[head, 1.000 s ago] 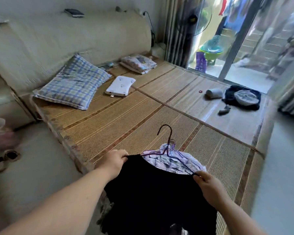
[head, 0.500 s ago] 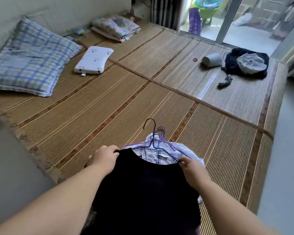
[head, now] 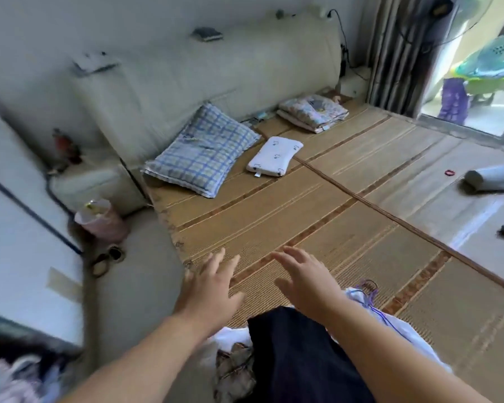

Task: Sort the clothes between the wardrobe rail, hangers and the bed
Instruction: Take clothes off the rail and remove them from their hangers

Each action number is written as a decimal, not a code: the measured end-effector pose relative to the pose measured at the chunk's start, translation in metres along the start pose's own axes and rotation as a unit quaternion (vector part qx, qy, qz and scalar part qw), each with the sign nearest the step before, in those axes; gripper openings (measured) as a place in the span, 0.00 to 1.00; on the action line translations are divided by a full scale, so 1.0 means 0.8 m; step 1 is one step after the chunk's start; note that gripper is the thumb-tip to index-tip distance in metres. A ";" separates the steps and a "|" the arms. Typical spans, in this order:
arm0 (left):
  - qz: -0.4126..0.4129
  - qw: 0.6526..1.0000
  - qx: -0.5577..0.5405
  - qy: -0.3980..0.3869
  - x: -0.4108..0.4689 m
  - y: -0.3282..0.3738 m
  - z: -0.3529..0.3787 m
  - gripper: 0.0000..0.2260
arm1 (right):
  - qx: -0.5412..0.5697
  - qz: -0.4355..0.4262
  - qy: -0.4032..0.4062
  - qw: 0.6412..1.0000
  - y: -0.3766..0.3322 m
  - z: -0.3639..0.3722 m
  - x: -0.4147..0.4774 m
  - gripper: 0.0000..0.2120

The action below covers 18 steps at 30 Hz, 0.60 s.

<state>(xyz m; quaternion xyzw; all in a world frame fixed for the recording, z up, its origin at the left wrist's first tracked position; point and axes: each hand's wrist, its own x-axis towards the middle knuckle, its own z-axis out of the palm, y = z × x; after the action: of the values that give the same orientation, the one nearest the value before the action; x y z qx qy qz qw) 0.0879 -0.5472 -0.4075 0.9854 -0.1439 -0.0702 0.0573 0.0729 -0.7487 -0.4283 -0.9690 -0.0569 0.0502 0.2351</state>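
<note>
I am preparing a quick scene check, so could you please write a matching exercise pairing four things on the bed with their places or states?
Things:
1. blue checked pillow
2. small white contoured pillow
3. black garment
4. left hand

Places or states:
A. lying under the person's right forearm
B. open, fingers spread, holding nothing
C. leaning against the cream headboard
D. flat on the straw mat, right of the checked one

Pairs: 1-C, 2-D, 3-A, 4-B
</note>
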 end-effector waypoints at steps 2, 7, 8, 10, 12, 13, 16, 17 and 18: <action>-0.019 0.998 0.019 0.048 -0.023 -0.042 -0.051 0.32 | -0.006 -0.073 0.016 0.997 -0.072 -0.019 0.017 0.27; -0.097 0.976 0.024 0.191 -0.129 -0.151 -0.172 0.32 | -0.012 -0.232 0.031 0.972 -0.263 -0.044 0.039 0.27; -0.113 0.969 0.041 0.214 -0.157 -0.173 -0.192 0.31 | -0.011 -0.261 0.033 0.965 -0.303 -0.045 0.039 0.27; -0.139 0.953 0.068 0.260 -0.216 -0.216 -0.225 0.27 | -0.004 -0.311 0.035 0.950 -0.380 -0.042 0.034 0.27; -0.176 0.937 0.081 0.292 -0.272 -0.251 -0.252 0.26 | 0.008 -0.350 0.037 0.936 -0.450 -0.034 0.028 0.27; -0.201 0.926 0.088 0.307 -0.301 -0.268 -0.264 0.27 | 0.015 -0.372 0.038 0.928 -0.486 -0.029 0.024 0.27; -0.253 0.894 0.100 0.356 -0.380 -0.310 -0.291 0.27 | 0.030 -0.427 0.034 0.903 -0.587 -0.013 0.004 0.27; -0.260 0.887 0.107 0.366 -0.398 -0.318 -0.300 0.27 | 0.032 -0.442 0.031 0.896 -0.612 -0.011 -0.002 0.27; -0.271 0.882 0.120 0.367 -0.417 -0.327 -0.310 0.27 | 0.036 -0.462 0.028 0.886 -0.642 -0.010 -0.009 0.27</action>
<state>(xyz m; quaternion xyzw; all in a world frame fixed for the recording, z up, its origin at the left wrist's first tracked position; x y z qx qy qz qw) -0.1184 -0.1779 -0.1580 0.9405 0.1525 0.3019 -0.0337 0.0222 -0.3000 -0.1839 -0.8249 -0.4897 -0.0896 0.2678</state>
